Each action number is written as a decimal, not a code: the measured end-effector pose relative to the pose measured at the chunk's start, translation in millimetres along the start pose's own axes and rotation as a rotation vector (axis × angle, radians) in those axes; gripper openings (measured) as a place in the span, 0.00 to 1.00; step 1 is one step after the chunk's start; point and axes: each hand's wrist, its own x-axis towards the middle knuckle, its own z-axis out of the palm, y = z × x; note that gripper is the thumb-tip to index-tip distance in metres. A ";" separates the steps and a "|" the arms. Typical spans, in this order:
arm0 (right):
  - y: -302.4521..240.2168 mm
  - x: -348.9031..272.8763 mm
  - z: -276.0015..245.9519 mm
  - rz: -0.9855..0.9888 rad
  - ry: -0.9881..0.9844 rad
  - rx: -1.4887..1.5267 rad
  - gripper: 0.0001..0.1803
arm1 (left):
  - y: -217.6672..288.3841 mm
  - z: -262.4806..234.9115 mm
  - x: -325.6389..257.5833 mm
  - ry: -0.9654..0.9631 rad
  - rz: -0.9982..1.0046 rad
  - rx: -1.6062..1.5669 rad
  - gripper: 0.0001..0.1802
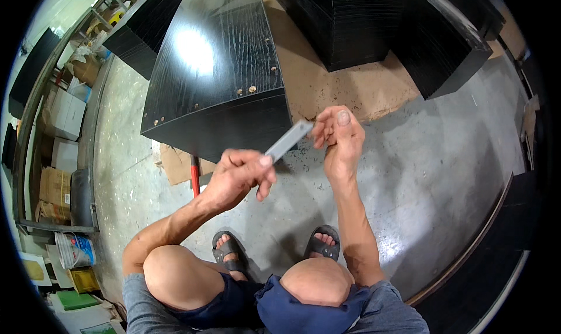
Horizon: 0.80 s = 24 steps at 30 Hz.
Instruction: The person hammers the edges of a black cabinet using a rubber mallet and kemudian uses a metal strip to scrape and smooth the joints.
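Note:
My left hand (242,173) grips a flat, narrow grey bar (286,144) between thumb and fingers. It slants up to the right, with a small dark spot near its far end. Just right of that end is my right hand (340,132), its fingers curled in toward the thumb. Whether anything small sits in those fingers is hidden. Beyond both hands stands a stack of black wood-grain panels (225,59), with small drilled holes along the edges of its top board.
More black panel stacks (362,30) stand on cardboard (374,91) at the far right. Under the near stack, a red bar (195,176) pokes out by a cardboard scrap (175,164). Shelving with boxes (55,185) and a white bucket (75,250) lines the left. Dark boards (497,240) lie at right.

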 end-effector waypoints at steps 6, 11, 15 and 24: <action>-33.3 4.0 39.6 0.102 -0.165 -0.125 0.22 | 24.8 24.3 0.5 -0.024 0.120 -0.062 0.17; -45.1 17.4 50.6 0.075 -0.195 -0.166 0.28 | 29.5 31.8 4.5 -0.030 0.159 -0.088 0.17; -43.6 27.4 52.5 0.022 -0.205 -0.243 0.31 | 32.5 37.9 6.2 -0.009 0.177 -0.118 0.17; -41.4 41.4 57.9 -0.007 -0.242 -0.332 0.32 | 32.0 40.7 9.9 0.008 0.188 -0.176 0.17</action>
